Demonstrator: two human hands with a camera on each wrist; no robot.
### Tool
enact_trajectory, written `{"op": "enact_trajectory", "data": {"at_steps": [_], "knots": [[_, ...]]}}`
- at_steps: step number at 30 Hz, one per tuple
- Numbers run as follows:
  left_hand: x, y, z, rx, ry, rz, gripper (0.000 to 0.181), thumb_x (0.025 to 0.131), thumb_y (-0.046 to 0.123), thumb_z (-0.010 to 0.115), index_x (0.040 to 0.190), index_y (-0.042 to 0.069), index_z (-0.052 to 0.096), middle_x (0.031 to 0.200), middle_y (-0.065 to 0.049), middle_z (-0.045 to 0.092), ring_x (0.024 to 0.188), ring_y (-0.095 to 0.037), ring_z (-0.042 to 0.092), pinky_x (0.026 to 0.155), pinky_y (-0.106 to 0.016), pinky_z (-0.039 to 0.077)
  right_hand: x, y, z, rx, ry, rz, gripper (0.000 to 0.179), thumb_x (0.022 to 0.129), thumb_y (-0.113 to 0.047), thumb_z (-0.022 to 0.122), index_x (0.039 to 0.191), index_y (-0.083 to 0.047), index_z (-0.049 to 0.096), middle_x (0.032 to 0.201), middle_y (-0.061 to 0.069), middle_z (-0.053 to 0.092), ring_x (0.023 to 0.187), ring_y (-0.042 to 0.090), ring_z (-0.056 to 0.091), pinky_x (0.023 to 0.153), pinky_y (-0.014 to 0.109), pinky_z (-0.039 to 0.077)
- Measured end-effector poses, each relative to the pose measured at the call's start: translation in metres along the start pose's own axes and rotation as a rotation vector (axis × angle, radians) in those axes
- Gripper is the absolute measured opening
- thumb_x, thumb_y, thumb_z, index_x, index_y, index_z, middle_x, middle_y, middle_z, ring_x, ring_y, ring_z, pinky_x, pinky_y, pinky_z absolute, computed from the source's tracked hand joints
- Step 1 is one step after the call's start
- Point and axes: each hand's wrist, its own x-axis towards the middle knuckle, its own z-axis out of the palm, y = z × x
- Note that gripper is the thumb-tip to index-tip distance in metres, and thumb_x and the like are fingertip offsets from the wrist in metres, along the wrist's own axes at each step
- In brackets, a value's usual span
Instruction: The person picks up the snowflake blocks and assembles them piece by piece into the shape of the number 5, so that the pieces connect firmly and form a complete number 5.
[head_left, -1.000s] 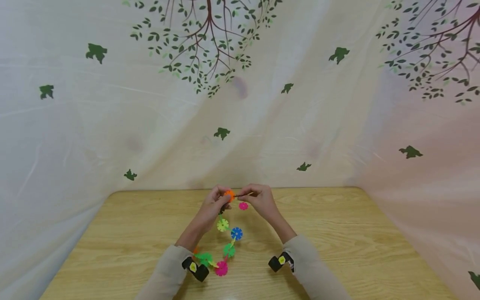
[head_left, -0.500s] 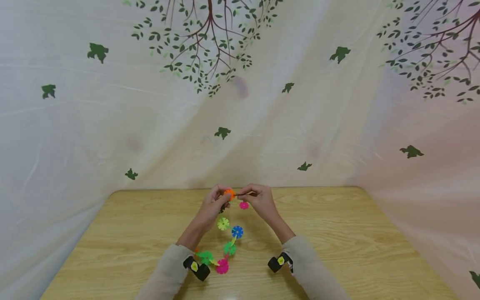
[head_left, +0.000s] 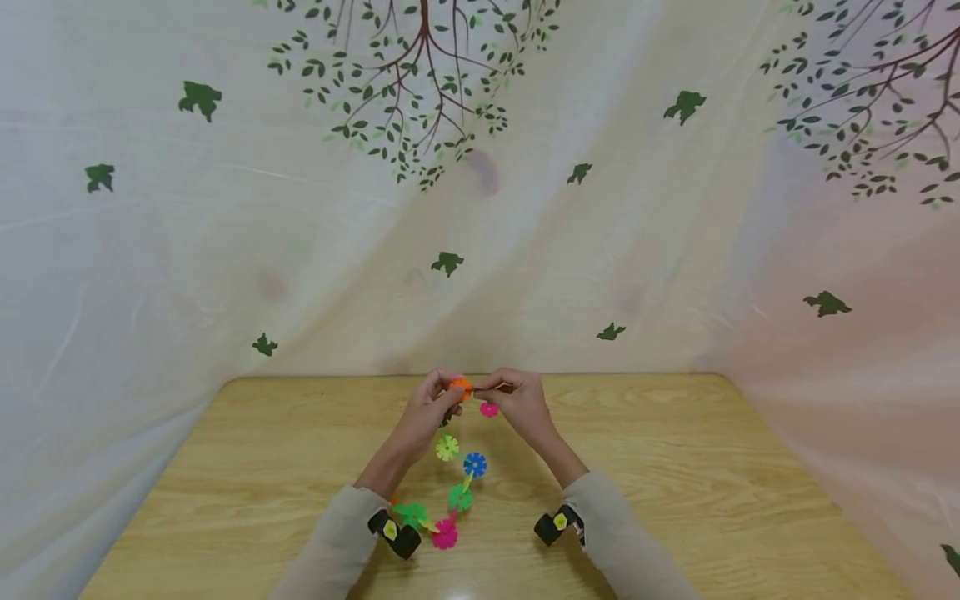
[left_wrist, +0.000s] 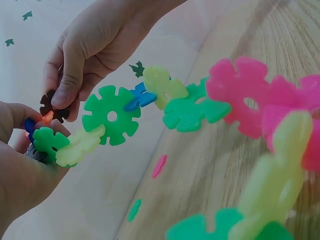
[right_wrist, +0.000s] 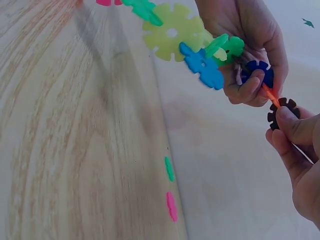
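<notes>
While pinching an orange disc (head_left: 465,384) in the left hand (head_left: 424,418) near the far edge of the table (head_left: 637,483), also got a brown disc (right_wrist: 273,118) nipped in the right hand (head_left: 521,407), touching the orange; can't tell if slotted in. Probably gripping that close for control. Letting the disc chain (head_left: 475,465) droop back between the sleeves (head_left: 630,529), likely just out of the way. Got a loose pink disc (head_left: 489,410) and loose green disc (right_wrist: 169,169) nearby, maybe for easy reach.

pale backdrop (head_left: 345,283) | printed trees (head_left: 425,50), green shapes (head_left: 447,263) | wood-grain tabletop (head_left: 690,475)
</notes>
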Motion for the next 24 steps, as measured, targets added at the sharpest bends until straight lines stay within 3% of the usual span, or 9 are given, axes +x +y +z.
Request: {"op": "enact_trajectory", "data": {"at_steps": [5,12,20,24], "knots": [[0.002,0.0,-0.002,0.005,0.001,-0.026,0.014,0.105,0.01,0.053,0.118,0.003,0.055,0.096,-0.003,0.057,0.075,-0.014,0.052,0.066,-0.022,0.046,0.004,-0.002,-0.006,0.002,-0.066,-0.012,0.007,0.087,0.001,0.076,0.093,0.005,0.076,0.094,0.024,0.074,0.083,0.025,0.075,0.073,0.027,0.062],[0.005,0.002,-0.006,0.031,-0.024,-0.09,0.023,0.104,0.015,0.056,0.123,0.001,0.055,0.085,0.002,0.056,0.076,-0.013,0.054,0.069,-0.024,0.047,0.01,-0.002,-0.021,-0.059,-0.184,0.044,0.011,0.089,-0.003,0.076,0.1,-0.001,0.078,0.102,0.018,0.076,0.091,0.016,0.072,0.077,0.026,0.061],[0.003,0.006,-0.013,0.096,-0.041,-0.12,0.03,0.103,0.017,0.059,0.128,0.001,0.055,0.095,0.001,0.061,0.081,-0.015,0.056,0.074,-0.025,0.051,0.017,-0.008,-0.049,-0.157,-0.376,0.115,0.018,0.094,-0.008,0.073,0.11,-0.001,0.074,0.11,0.02,0.074,0.099,0.023,0.071,0.084,0.032,0.06],[0.004,0.006,-0.02,0.097,-0.064,-0.114,0.029,0.103,0.019,0.06,0.127,0.003,0.057,0.091,0.004,0.06,0.079,-0.013,0.057,0.072,-0.024,0.05,0.026,-0.004,-0.067,-0.269,-0.489,0.143,0.017,0.094,-0.008,0.073,0.11,-0.001,0.073,0.108,0.018,0.075,0.096,0.021,0.07,0.085,0.034,0.06]]}}
